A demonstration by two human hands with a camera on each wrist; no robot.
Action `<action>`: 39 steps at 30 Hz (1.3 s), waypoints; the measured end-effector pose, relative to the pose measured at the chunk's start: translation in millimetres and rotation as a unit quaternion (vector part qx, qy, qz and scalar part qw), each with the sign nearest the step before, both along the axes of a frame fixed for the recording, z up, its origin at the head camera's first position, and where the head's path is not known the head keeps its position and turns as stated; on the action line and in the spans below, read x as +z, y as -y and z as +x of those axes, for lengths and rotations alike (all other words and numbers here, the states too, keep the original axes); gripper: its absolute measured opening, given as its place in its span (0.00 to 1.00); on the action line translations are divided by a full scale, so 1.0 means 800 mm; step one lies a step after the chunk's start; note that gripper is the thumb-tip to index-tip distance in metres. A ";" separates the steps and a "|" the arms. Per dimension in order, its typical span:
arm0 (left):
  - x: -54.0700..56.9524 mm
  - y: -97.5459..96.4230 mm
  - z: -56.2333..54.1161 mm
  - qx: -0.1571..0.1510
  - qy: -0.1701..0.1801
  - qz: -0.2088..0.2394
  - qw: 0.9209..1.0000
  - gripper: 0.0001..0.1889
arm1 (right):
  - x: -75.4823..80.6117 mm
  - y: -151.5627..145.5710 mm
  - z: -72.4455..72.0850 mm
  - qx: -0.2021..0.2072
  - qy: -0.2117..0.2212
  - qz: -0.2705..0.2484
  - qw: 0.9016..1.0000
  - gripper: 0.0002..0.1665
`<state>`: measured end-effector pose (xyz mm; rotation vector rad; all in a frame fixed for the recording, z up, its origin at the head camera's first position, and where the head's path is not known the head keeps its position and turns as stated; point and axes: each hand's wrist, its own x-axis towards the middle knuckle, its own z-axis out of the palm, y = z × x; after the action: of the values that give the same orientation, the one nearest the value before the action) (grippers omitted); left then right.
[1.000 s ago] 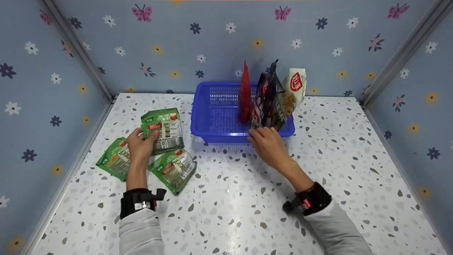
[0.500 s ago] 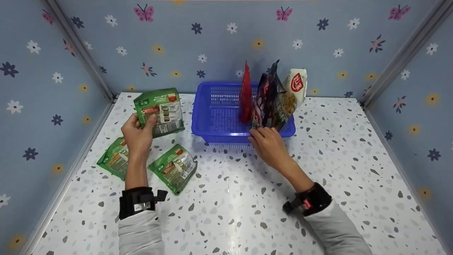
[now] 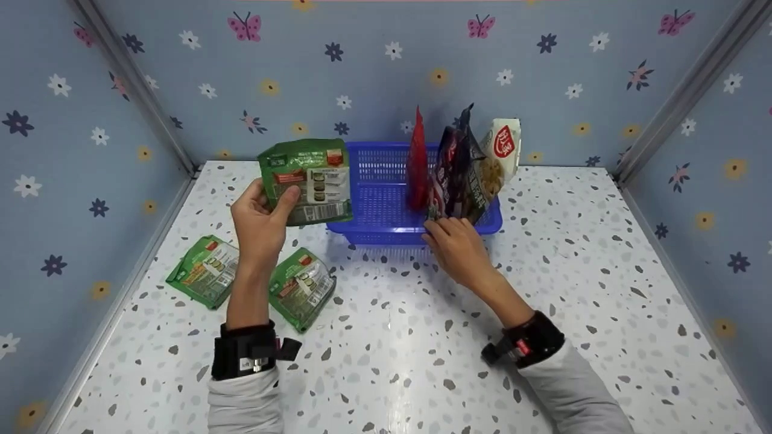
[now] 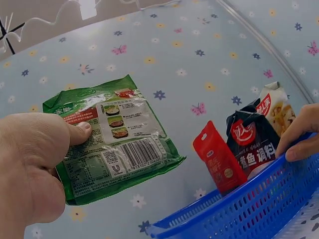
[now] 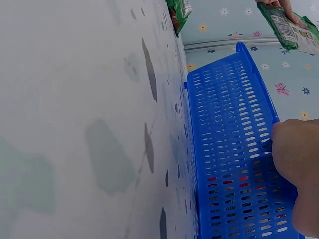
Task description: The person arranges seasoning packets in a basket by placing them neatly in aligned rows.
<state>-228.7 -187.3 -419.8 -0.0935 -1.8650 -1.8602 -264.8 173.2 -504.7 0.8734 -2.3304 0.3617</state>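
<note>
My left hand [image 3: 259, 226] pinches a green seasoning packet [image 3: 325, 169] by its left edge, thumb on the printed back. The packet is raised and overlaps the left end of a blue plastic basket [image 3: 377, 205] in the head view. Gripping the basket's front rim is my right hand [image 3: 458, 250], seen also at the rim in the left wrist view. Inside the basket's right part stand a red packet [image 4: 217, 159], dark seasoning packets [image 4: 249, 142] and a white-topped packet [image 3: 505, 141]. The basket's left part holds nothing visible.
Two more green packets, a left one [image 3: 208, 271] and a right one [image 3: 304, 289], lie flat on the speckled table [image 3: 398, 337] near my left forearm. A flowered back wall [image 3: 374, 66] rises right behind the basket, with side walls at both ends.
My left hand has lifted the green packet off the table and carried it up and right to the basket's left end. My right hand stays on the rim.
</note>
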 end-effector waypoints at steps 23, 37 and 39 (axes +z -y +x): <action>0.020 -0.085 0.026 -0.099 -0.019 -0.008 0.995 0.15 | 0.076 -0.006 0.022 0.095 0.193 -0.167 0.962 0.31; 0.010 -0.139 0.039 -0.165 -0.007 -0.015 0.986 0.13 | 0.133 0.010 0.063 0.178 0.295 -0.362 0.866 0.29; 0.009 -0.145 0.041 -0.171 -0.005 -0.020 0.985 0.13 | 0.134 0.011 0.064 0.182 0.290 -0.385 0.857 0.25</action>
<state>-195.7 -71.4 -412.8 -0.4641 -1.9769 -2.0372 -213.4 164.5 -397.9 0.8373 -2.1522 1.7866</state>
